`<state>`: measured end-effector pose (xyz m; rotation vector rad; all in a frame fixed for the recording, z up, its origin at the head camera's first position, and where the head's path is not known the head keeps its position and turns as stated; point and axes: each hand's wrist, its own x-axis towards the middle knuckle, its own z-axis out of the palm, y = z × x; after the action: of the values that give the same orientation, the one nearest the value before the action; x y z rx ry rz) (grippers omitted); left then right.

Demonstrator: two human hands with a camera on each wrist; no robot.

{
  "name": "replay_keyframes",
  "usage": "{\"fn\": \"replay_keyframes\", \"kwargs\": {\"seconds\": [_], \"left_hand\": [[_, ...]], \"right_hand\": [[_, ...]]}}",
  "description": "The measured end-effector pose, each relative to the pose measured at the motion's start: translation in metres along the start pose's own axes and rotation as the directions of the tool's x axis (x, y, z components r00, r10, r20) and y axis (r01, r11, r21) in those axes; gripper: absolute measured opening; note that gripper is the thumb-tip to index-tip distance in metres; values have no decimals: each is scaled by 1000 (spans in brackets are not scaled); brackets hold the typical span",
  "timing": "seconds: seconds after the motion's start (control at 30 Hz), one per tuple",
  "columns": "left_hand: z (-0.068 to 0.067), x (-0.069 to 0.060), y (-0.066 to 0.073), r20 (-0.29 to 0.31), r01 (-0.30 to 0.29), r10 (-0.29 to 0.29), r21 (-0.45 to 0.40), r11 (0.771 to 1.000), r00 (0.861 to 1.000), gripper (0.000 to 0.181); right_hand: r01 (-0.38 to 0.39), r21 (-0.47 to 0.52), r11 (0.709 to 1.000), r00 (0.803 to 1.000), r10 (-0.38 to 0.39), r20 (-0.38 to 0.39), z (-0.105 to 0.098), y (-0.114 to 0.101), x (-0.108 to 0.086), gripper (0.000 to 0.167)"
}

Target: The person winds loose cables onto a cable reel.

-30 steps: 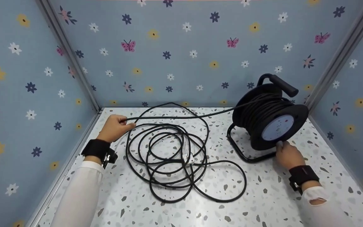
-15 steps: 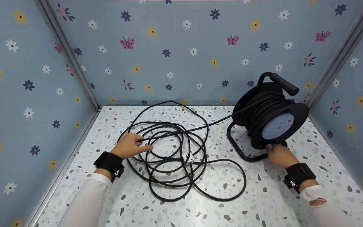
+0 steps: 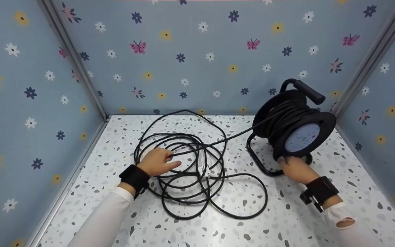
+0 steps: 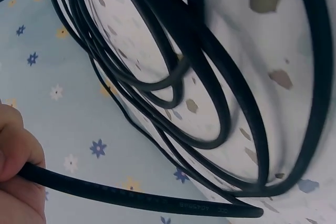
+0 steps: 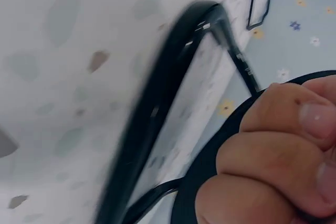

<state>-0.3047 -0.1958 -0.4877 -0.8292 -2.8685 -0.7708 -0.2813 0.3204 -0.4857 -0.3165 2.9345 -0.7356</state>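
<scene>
At 3 o'clock in the head view, a black cable reel (image 3: 288, 120) stands on the speckled counter (image 3: 190, 233), its carrying handle (image 3: 309, 92) at the drum's 1 o'clock and its socket plate (image 3: 302, 137) at 4 o'clock. The right hand (image 3: 298, 170) grips the reel with curled fingers near the drum's 6 o'clock rim; exactly which part they close around is hidden. Toward 7 o'clock, the left hand (image 3: 156, 163) holds the black power cable (image 3: 238, 134) in curled fingers above the loose loops (image 3: 185, 174); the taut-looking span runs toward 2 o'clock to the drum. A white plug, apparently, (image 3: 207, 172) lies among those loops.

To do this well, I judge, the left hand should grip lightly enough for cable to slip yet firmly enough to prevent sag, traversing the drum's width so turns lie side by side. The right hand needs slow, even turning, lest the tubular stand (image 3: 257, 163) creep.
</scene>
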Motion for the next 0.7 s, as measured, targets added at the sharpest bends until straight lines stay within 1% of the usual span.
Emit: {"fn": "replay_keyframes", "kwargs": {"seconds": [0.17,0.3,0.4,0.5,0.6,0.7], "left_hand": [[10,9,12,-17,-59,59,15,998,998,51],[18,15,25,-9,-73,73,17,997,997,50],[24,22,36,0,-72,72,-17,997,997,45],[29,32,46,-16,-86,86,-43,995,996,38],[34,43,57,-45,-115,113,-49,992,993,37],[40,55,70,-54,-132,130,-34,991,990,38]], "right_hand": [[6,18,1000,1000,-6,-5,-9,-18,-1,48],[38,60,997,999,-36,-33,-17,-28,-3,49],[72,88,994,995,-66,-69,-26,-35,-5,52],[91,105,990,990,-79,-114,-36,-41,-5,51],[97,104,990,983,-79,-168,-48,-46,-4,48],[98,104,990,970,-71,-234,-59,-48,-3,47]]}}
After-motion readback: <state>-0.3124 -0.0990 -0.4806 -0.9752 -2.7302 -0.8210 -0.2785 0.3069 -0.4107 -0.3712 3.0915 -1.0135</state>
